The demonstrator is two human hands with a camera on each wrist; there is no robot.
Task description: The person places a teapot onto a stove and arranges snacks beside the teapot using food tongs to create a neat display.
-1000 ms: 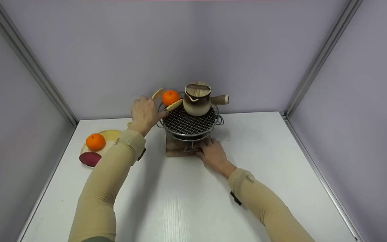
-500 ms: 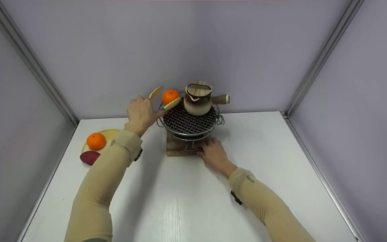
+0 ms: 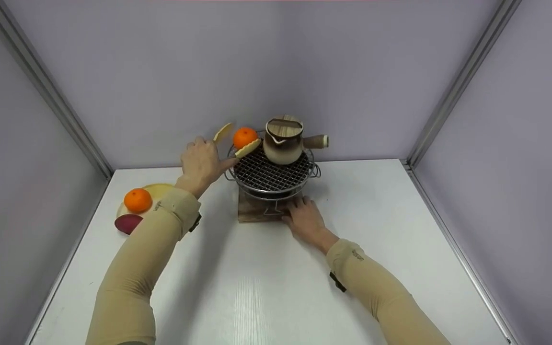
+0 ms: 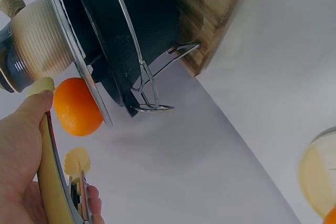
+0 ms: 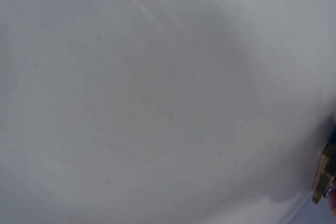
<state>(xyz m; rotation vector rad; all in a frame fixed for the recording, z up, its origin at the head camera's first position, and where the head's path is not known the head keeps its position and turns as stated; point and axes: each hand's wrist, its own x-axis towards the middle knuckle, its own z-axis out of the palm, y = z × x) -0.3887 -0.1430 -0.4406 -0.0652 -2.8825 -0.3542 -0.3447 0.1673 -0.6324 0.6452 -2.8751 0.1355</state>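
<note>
My left hand (image 3: 200, 160) holds a pair of tongs (image 4: 50, 171) with pale yellow scalloped tips. The tips are spread on either side of an orange (image 3: 245, 138), which rests on the left of the round wire grill rack (image 3: 271, 175). In the left wrist view, the lower tip (image 4: 77, 161) is apart from the fruit; the other lies close beside it. A brown-and-cream teapot (image 3: 283, 149) with a wooden lid and side handle stands on the rack. My right hand (image 3: 307, 223) rests at the front right corner of the wooden board (image 3: 254, 211) beneath the stove, its fingers fairly straight.
At the left of the white table (image 3: 257, 268), a round pale yellow plate (image 3: 161, 190) carries a second orange (image 3: 138, 200) and a dark red oval piece (image 3: 127, 223); my left forearm partly covers it. Grey walls enclose the table at the back and sides.
My left hand has shifted a little left and the tong tips have drawn away from the orange, which stays on the rack. The right hand has not moved.
</note>
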